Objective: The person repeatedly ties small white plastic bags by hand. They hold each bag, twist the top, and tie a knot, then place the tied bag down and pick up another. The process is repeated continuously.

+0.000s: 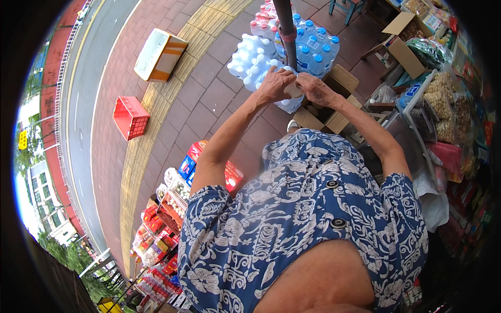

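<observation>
My two hands meet in front of me, over packs of bottled drinks. Between them is a small pale, translucent object (292, 90), too small and partly covered to name. The fingers of my left hand (274, 85) curl around its left side. On its other side, the bent fingers of my right hand (318, 90) pinch it near the top. Just beneath and beyond are shrink-wrapped white-capped bottles (250, 58). Blue-capped water bottles (318, 49) stand to their right, behind a dark metal pole (289, 39). An open cardboard box (336, 113) is below my right hand.
On the paving to the left are a red plastic crate (131, 117) and a foam box (160, 54) with orange tape. Egg baskets (178, 195) and red packaged goods (160, 250) line my left side. Bagged dry goods in a clear bin (438, 105) crowd the right.
</observation>
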`<state>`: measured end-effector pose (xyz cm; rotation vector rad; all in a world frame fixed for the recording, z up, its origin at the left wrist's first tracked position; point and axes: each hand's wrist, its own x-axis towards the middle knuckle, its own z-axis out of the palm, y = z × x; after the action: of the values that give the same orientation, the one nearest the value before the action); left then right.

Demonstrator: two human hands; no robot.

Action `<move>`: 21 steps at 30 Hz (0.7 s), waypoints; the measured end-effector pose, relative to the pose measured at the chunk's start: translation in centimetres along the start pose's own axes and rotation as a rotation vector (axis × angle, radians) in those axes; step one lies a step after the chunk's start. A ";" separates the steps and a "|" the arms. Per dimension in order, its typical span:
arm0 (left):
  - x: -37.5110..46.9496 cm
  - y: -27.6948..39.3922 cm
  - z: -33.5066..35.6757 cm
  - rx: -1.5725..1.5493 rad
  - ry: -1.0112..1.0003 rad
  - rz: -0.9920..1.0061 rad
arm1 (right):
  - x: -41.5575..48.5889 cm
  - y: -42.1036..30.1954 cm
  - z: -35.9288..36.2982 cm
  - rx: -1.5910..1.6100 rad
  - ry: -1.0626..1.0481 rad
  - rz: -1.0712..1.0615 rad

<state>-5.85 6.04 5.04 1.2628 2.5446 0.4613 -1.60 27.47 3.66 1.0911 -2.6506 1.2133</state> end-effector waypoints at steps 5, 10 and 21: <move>-0.3 -0.3 0.8 0.013 0.108 0.054 | 0.0 0.0 -0.2 -0.001 -0.020 -0.014; -0.1 -0.4 1.0 -0.050 0.006 0.020 | 0.0 -0.1 -0.3 0.014 -0.048 0.023; -3.1 -0.2 -0.4 -0.155 0.230 -0.138 | 0.2 -0.1 -0.6 0.068 -0.014 0.021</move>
<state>-4.33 3.34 5.59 1.0245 2.6981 0.7966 -1.86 27.70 4.19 1.0876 -2.6562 1.3140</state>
